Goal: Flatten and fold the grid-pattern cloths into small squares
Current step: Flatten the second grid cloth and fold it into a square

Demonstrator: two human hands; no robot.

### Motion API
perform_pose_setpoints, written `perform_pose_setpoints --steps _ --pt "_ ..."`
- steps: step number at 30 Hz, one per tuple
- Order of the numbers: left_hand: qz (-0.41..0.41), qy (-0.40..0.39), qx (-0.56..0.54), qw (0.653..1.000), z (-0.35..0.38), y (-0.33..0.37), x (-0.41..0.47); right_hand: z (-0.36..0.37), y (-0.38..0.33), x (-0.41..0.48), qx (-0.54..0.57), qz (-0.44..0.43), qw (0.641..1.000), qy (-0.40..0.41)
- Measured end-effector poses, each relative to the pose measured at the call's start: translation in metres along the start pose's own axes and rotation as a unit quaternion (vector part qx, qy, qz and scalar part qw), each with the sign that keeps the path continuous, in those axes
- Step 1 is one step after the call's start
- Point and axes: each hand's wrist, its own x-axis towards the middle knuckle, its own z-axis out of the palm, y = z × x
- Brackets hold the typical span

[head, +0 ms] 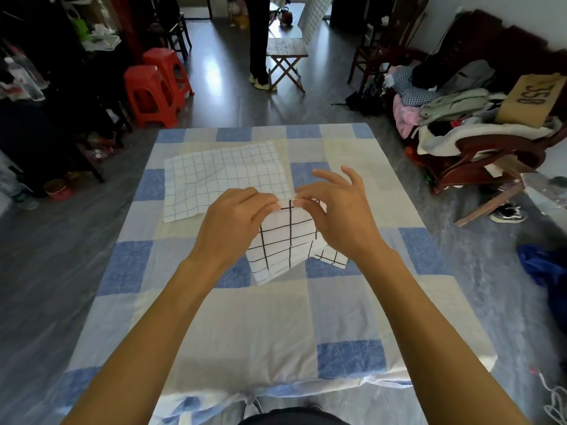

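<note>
A soft white cloth (283,237) with a bold black grid hangs in loose folds from both hands above the middle of the surface (276,326), its lower corner drooping onto the cover. The weave looks thin and limp; the layers overlap unevenly, and a small flap sticks out at the lower right. The left hand (236,222) pinches the cloth's top edge between thumb and fingertips, the other fingers curled in. The right hand (340,216) pinches the same edge just beside it, thumb and forefinger closed on the fabric while the remaining fingers fan out and up. The two pinches nearly touch, so the cloth falls from one short stretch of hem directly below the hands.

A second cloth (221,179), white with a fine blue grid, lies spread and creased toward the far left of the surface, just beyond the left hand. It is roughly rectangular, wrinkled, with one part lapping over another near its far edge. The surface is covered by a padded, quilted sheet in pale blue, darker blue and cream squares, slightly rumpled at the near edge.

Around it, the grey floor is glossy. Two red plastic stools (156,87) stand beyond the far left corner. A folding wooden table (287,52) stands further back, with a person's legs (257,44) beside it. To the right, a dark wooden chair (478,151) is heaped with clothes and a cardboard box (527,99).
</note>
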Motion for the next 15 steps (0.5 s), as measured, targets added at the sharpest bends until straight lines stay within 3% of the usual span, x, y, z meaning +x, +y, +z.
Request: perform_pose_setpoints --steps 6,15 --pt "-0.086 0.035 -0.115 0.989 -0.01 -0.003 -0.003 -0.007 0.014 -0.002 0.028 0.024 0.999 0.018" --pt "-0.183 0.082 -0.153 0.968 -0.023 -0.006 -0.001 -0.024 0.038 -0.001 0.031 0.081 0.995 0.049"
